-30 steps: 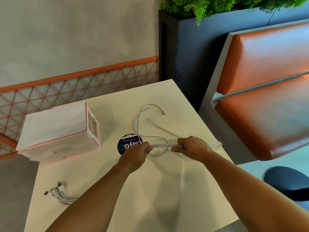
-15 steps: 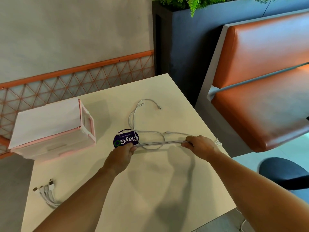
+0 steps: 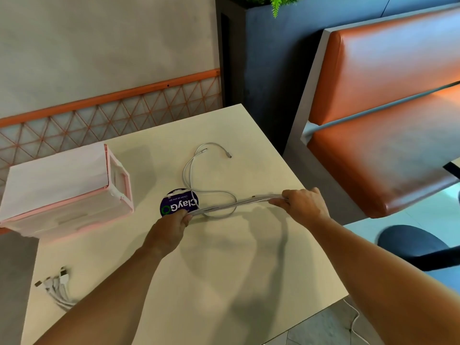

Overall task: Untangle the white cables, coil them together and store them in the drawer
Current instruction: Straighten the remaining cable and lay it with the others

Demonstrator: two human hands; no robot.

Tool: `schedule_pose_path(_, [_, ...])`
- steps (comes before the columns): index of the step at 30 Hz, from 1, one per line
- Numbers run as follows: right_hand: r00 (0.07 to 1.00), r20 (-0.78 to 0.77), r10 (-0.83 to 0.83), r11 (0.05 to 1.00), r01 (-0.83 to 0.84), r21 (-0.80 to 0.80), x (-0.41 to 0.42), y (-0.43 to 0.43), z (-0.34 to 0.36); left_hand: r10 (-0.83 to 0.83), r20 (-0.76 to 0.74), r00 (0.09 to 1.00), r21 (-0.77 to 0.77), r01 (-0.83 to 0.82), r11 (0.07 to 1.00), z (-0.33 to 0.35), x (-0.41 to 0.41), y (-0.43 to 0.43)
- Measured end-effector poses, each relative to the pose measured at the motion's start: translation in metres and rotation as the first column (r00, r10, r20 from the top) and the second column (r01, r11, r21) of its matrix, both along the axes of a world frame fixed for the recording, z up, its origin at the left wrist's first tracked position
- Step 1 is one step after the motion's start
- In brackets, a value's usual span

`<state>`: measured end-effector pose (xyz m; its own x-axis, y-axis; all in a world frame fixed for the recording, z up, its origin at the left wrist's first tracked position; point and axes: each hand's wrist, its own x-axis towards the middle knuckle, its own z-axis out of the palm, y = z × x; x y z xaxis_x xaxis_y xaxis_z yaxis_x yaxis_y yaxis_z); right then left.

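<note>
On the far left of the cream table (image 3: 224, 282) sits the little pink and white drawer box (image 3: 62, 190). Its front faces right, toward my hands, and it is well apart from them. Near the table's front left edge lies a small bunch of white charger leads (image 3: 58, 287) with plugs at the ends. My left arm partly covers it.

Next comes a round purple sticker (image 3: 178, 204) that says ClayGo. My left hand (image 3: 171, 227) is just in front of it, touching its edge. My fingers are curled, and my thumb and fingers pinch one end of the white cables (image 3: 249, 201).

The white cables run in a tight, flat bunch from my left hand across to my right hand, just above the table. Under and behind the bunch, a loose loop (image 3: 211, 191) of the same cable lies on the table. It bends away from me, and two plug ends rest further back.

My right hand (image 3: 305, 207) is near the right edge of the table. Its fingers are curled round the other end of the bunch and grip it.

Past the table on the right is an orange bench (image 3: 385, 120). A dark round stool (image 3: 410, 242) stands by my right arm, and one thin white wire (image 3: 354, 317) lies on the floor.
</note>
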<state>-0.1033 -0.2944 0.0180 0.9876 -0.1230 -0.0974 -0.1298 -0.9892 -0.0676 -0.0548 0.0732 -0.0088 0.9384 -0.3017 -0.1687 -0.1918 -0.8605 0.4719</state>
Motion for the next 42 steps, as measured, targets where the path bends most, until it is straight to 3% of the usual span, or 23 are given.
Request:
schedule_pose_path(4, [0.994,-0.004,-0.108,0.987,0.108,0.116,0.002,-0.006,0.001,-0.025,-0.072,0.997,-0.026,0.023,0.999,-0.008,-0.011,-0.005])
schedule_pose_path(8, [0.999,-0.038,-0.034,0.932,0.045,0.359,0.0,-0.01,0.001,-0.051,-0.15,0.987,-0.027,0.048,0.999,-0.016,-0.016,-0.006])
schedule_pose_path(13, [0.999,-0.012,0.04,0.898,-0.031,0.439,-0.003,-0.017,0.002,-0.261,-0.089,0.961,0.206,0.274,0.94,-0.009,-0.002,-0.011])
schedule_pose_path(16, [0.998,-0.007,0.059,0.891,-0.05,0.451,-0.004,-0.023,0.004,-0.319,-0.214,0.923,0.343,0.377,0.86,0.013,0.017,-0.025])
schedule_pose_path(18, [0.997,-0.005,0.079,0.882,-0.067,0.467,-0.004,-0.023,0.006,-0.373,-0.204,0.905,0.399,0.424,0.813,0.029,0.028,-0.042])
schedule_pose_path(20, [0.996,-0.005,0.094,0.873,-0.08,0.481,-0.005,-0.022,0.009,-0.455,-0.078,0.887,0.329,0.454,0.828,0.042,0.033,-0.068])
schedule_pose_path(23, [0.995,-0.012,0.094,0.855,-0.075,0.513,-0.006,-0.023,0.011,-0.506,0.053,0.861,0.096,0.499,0.861,0.047,0.033,-0.122])
schedule_pose_path(26, [0.995,-0.014,0.097,0.841,-0.074,0.536,-0.006,-0.025,0.014,-0.547,0.013,0.837,-0.07,0.547,0.834,0.045,0.022,-0.174])
schedule_pose_path(29, [0.992,-0.007,0.127,0.843,-0.104,0.527,-0.004,-0.029,0.018,-0.484,-0.071,0.872,-0.171,0.467,0.867,0.038,0.012,-0.199])
schedule_pose_path(35, [0.995,-0.093,0.046,0.892,0.001,0.452,-0.002,-0.046,0.019,-0.433,0.09,0.897,-0.08,0.44,0.894,0.027,0.015,-0.203])
schedule_pose_path(39, [0.996,-0.078,0.032,0.934,-0.001,0.358,0.005,-0.061,0.024,-0.412,0.119,0.903,-0.078,0.422,0.903,0.028,0.02,-0.204])
schedule_pose_path(42, [0.993,-0.101,0.069,0.922,-0.025,0.387,0.009,-0.069,0.023,-0.386,0.126,0.914,-0.086,0.398,0.914,0.029,0.022,-0.203])
